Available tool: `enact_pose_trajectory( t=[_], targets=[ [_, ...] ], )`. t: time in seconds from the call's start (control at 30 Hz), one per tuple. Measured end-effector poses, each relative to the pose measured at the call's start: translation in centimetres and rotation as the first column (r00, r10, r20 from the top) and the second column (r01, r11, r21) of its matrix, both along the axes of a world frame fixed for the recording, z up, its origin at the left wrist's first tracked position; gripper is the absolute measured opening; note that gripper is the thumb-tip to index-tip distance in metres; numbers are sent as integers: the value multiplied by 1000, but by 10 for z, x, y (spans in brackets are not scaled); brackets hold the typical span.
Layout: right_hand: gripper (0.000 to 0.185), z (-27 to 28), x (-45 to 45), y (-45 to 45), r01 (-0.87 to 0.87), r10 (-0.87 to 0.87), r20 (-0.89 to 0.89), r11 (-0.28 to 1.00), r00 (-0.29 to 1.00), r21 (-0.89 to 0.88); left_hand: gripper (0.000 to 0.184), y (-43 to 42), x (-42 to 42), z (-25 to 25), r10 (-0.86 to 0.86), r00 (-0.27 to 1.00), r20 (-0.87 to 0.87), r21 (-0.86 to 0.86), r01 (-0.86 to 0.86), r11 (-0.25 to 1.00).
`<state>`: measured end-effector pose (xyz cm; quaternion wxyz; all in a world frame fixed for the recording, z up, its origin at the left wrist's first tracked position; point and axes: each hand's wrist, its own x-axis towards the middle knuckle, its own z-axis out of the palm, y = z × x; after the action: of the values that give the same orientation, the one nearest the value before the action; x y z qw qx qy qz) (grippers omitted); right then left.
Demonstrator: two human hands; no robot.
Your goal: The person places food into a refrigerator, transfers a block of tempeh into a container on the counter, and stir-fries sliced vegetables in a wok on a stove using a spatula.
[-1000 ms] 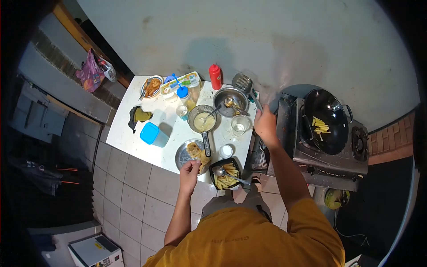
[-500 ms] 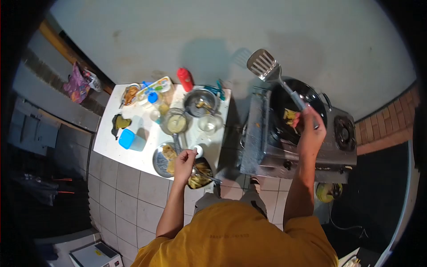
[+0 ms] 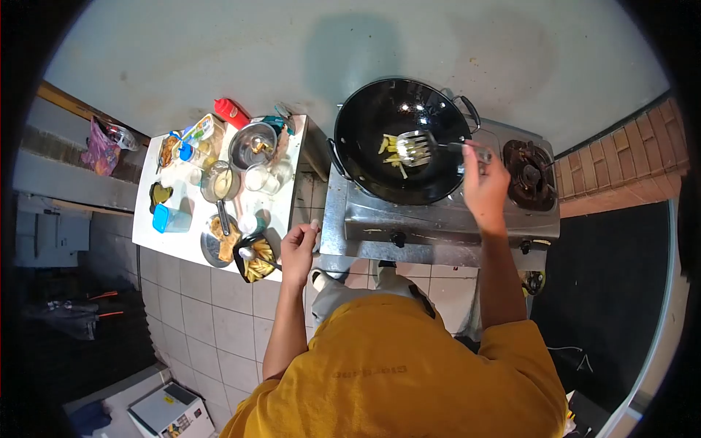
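Observation:
My right hand is wrapped around the handle of a slotted metal spatula. The spatula's head is down in a large black wok, touching several pale yellow potato sticks at its bottom. My left hand hangs between the white table and the stove, fingers curled together, with nothing visible in it. Nearest to it on the table is a black bowl of cut potato sticks with a metal spoon lying across it.
The wok covers the left burner of a steel gas stove; the right burner is bare. On the white table are a metal pot, a strainer-like pan, a plate of fried food, a red bottle and a blue-lidded container.
My right hand has lowered the spatula from above the wok into it, onto the potato sticks. The view has shifted right toward the stove. My left hand is now away from the table items.

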<state>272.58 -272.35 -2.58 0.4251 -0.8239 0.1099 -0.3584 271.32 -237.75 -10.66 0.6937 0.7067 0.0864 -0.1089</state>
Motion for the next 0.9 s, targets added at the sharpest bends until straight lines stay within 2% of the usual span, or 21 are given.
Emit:
enact_pose_trajectory(
  t=[0.07,0.13,0.17,0.37,0.47,0.6,0.67,0.9],
  targets=[
    [16,-4,2,4,-22,22,-8,999,1000,-38,22,-9,-8,1,13,1000,-11,11,-13,1000],
    [16,-12,8,7,-75,81,54,992,995,-102,21,-13,-12,-1,35,999,-18,-4,-35,999],
    [16,-19,13,9,-116,127,140,990,982,-82,21,-13,-14,-2,39,999,-17,0,-39,999],
    [17,-17,16,14,-187,189,27,981,982,-57,21,-3,-19,4,132,991,5,48,-132,990],
    [17,-19,17,13,-256,263,61,961,963,-104,21,4,-17,6,133,991,-15,26,-132,991],
    [17,-14,15,12,-236,241,47,967,969,-93,22,7,-8,5,118,993,-6,3,-118,993],
    [16,-10,14,14,-172,190,93,970,977,-173,22,8,-4,10,119,993,21,1,-119,993],
    [17,-12,13,20,-191,199,30,966,979,-175,24,25,9,5,133,991,22,-64,-132,989]
  ],
)
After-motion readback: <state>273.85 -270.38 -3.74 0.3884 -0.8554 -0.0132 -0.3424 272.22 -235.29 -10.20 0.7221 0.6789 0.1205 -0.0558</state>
